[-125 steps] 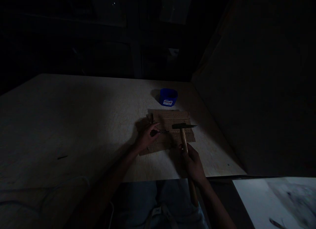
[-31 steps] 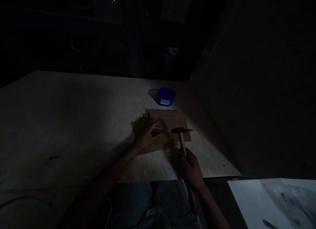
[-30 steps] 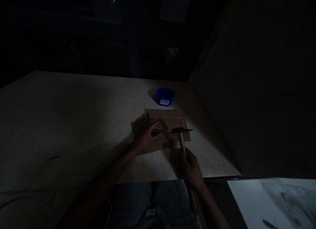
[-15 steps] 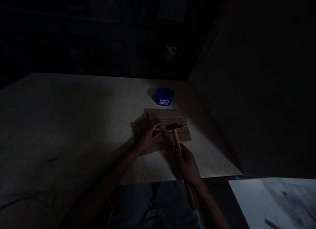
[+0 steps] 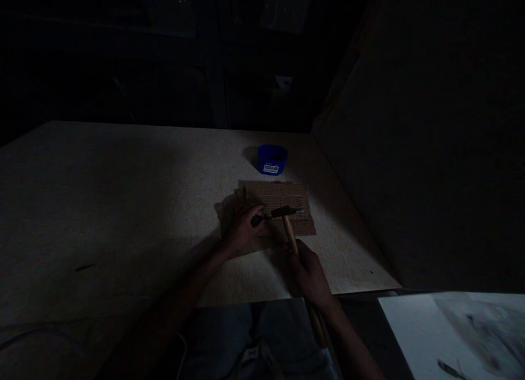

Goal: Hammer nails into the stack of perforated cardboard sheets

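In the head view, taking the layered brown cardboard [image 5: 283,198] as the middle of a clock face with 12 o'clock away from the person, the cardboard lies flat on the pale table [image 5: 143,205], its upper sheet marked with rows of small dark dots. The left hand [image 5: 241,227] rests over its 9 o'clock side, thumb and forefinger curved almost together around something dark; the light is too poor to tell what it is or whether it is pinched tight. The right hand [image 5: 309,270], at about 5 o'clock, is wrapped firmly round the wooden handle of a hammer [image 5: 289,231], fingers closed. The hammer head [image 5: 283,211] is above the cardboard, blunt end towards 9 o'clock and tapered end towards 3 o'clock, just beside the left fingertips; whether they touch cannot be told. At 12 o'clock, just beyond the cardboard, stands a blue tub [image 5: 272,164] bearing a white label [image 5: 270,169] with printed lines and a dark round mark, too small to read. A thin dark piece [image 5: 85,267] lies well apart, between 8 and 9 o'clock. At 4 o'clock, beyond the table edge, is a white surface [image 5: 414,320].
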A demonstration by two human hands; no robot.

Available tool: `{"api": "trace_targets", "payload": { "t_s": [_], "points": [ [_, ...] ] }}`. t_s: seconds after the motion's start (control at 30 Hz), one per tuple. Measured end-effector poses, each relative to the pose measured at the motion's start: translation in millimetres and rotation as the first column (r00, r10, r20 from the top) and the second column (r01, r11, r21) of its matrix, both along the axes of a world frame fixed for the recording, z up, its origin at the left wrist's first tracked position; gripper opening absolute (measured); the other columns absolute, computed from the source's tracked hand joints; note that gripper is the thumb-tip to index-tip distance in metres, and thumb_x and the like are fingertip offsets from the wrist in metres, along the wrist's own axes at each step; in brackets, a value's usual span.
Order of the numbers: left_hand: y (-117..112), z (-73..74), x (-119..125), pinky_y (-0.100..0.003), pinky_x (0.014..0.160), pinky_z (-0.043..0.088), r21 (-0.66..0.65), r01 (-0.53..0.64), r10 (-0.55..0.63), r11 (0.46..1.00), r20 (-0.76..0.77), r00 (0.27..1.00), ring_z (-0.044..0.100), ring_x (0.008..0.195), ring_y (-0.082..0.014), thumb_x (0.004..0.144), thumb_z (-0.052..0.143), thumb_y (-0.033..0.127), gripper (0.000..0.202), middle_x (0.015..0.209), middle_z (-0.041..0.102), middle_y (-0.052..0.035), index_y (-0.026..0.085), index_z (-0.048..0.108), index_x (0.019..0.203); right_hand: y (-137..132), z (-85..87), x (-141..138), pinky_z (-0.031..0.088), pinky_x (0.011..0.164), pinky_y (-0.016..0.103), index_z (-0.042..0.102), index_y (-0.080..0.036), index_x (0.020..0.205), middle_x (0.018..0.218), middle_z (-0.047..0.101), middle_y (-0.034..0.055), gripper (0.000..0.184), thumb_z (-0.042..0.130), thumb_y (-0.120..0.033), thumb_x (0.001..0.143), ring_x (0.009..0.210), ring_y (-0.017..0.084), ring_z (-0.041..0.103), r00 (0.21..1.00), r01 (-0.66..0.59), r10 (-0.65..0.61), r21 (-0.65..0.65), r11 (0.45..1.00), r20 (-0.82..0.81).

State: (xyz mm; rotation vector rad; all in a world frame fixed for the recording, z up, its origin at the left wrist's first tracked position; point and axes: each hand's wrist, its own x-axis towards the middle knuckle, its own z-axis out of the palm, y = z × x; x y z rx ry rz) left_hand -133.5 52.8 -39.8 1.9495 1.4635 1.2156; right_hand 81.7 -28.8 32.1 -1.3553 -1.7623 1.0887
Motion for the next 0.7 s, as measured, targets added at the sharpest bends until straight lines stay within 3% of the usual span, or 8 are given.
{"api": "trace_targets", "payload": {
  "t_s": [0.23, 0.47, 0.63, 0.7],
  "points": [
    [-0.1, -4.0, 0.6, -0.041, 0.096, 0.052, -0.053, 0.008, -0.004, 0.999, 0.078, 0.997, 0.069, 0.098, -0.0200, 0.086, 0.066, 0.024, 0.040, 0.096, 0.074, -0.0027, 0.025, 0.060, 0.125, 9.1, -15.4, 0.1, 0.041, 0.060, 0.026, 0.061, -0.016, 0.093, 0.077, 0.066, 0.0038, 0.022, 0.046, -0.032, 0.088, 0.067, 0.018, 0.058, 0.999, -0.030, 0.033, -0.076, 0.997, 0.040],
    [-0.5, -3.9, -0.3, -0.041, 0.095, 0.052, -0.074, 0.007, -0.001, 0.997, 0.082, 0.997, 0.070, 0.096, -0.0197, 0.085, 0.067, 0.024, 0.042, 0.096, 0.075, -0.0021, 0.027, 0.059, 0.126, 7.0, -11.5, 4.4, 0.042, 0.061, 0.026, 0.060, -0.018, 0.091, 0.075, 0.062, 0.0018, 0.023, 0.044, -0.034, 0.090, 0.067, 0.017, 0.055, 0.998, 0.009, -0.009, 0.007, 1.000, -0.055],
    [-0.4, -2.5, 0.8, -0.039, 0.092, 0.054, -0.075, -0.015, 0.021, 0.997, 0.082, 0.996, 0.069, 0.094, -0.0193, 0.083, 0.067, 0.021, 0.039, 0.096, 0.074, -0.0023, 0.024, 0.061, 0.122, 11.4, -5.4, 0.7, 0.042, 0.062, 0.027, 0.062, -0.017, 0.088, 0.079, 0.066, 0.0041, 0.020, 0.047, -0.030, 0.087, 0.068, 0.018, 0.058, 0.992, -0.115, 0.117, -0.063, 0.991, 0.037],
    [-0.5, -2.6, 0.4, -0.038, 0.090, 0.055, -0.081, -0.024, 0.030, 0.996, 0.076, 0.997, 0.069, 0.095, -0.0198, 0.082, 0.068, 0.020, 0.040, 0.099, 0.073, -0.0028, 0.025, 0.062, 0.122, 10.7, -2.6, -0.6, 0.041, 0.062, 0.027, 0.062, -0.017, 0.087, 0.078, 0.067, 0.0041, 0.018, 0.047, -0.027, 0.085, 0.068, 0.018, 0.058, 0.992, -0.112, 0.114, -0.046, 0.993, 0.054]
  ]
}}
